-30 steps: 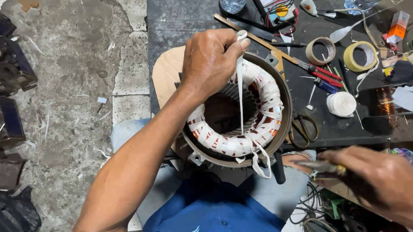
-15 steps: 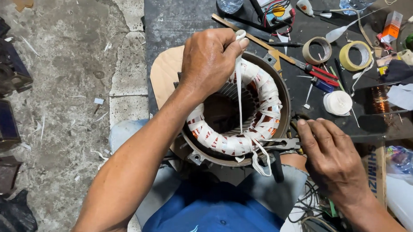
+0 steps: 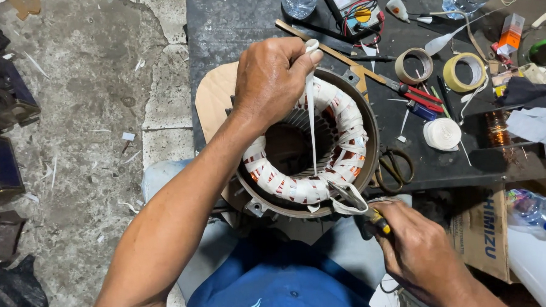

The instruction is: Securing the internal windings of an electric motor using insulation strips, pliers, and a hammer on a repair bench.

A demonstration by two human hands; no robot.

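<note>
On the far left sits a dark old machine part (image 3: 0, 92) on the cracked floor (image 3: 87, 118). Next comes the left hand (image 3: 272, 73). Its fingers are closed tight on a white tape (image 3: 312, 127), pulling it straight up over the motor ring (image 3: 306, 149), just as they did a moment ago. The ring rests on the person's lap, at the edge of the black table (image 3: 249, 19), and white tape is wrapped around its orange wire.

The right hand (image 3: 415, 248) has moved. A second ago it was out to the side; now it is down at the ring's near edge. Its fingers are closed on a small tool with a yellow handle (image 3: 379, 219), touching the tape loop there. Further right lie scissors (image 3: 395, 166) and two tape rolls (image 3: 441, 69).
</note>
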